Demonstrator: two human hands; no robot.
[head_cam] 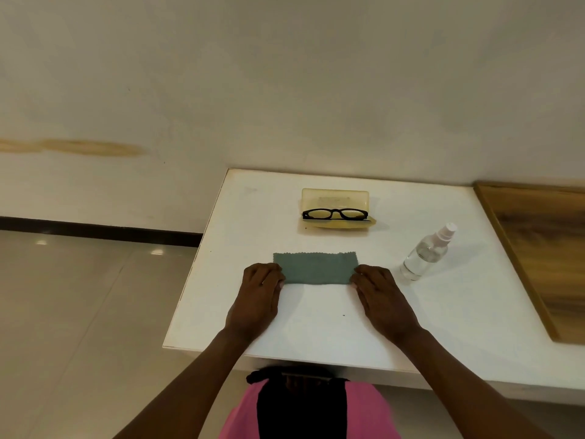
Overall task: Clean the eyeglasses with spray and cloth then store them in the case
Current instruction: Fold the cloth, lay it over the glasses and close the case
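A grey-green cloth (316, 268) lies flat and folded on the white table (443, 312). My left hand (261, 285) holds its left end with curled fingers, and my right hand (378, 288) holds its right end the same way. Behind the cloth, black-framed eyeglasses (335, 214) rest in an open yellowish translucent case (335, 199) whose lid stands upright. A clear spray bottle (425, 253) with a white nozzle stands to the right of the cloth.
A wooden board (538, 248) lies along the table's right side. The wall runs close behind the case. The table's left edge drops off to a tiled floor (79, 312).
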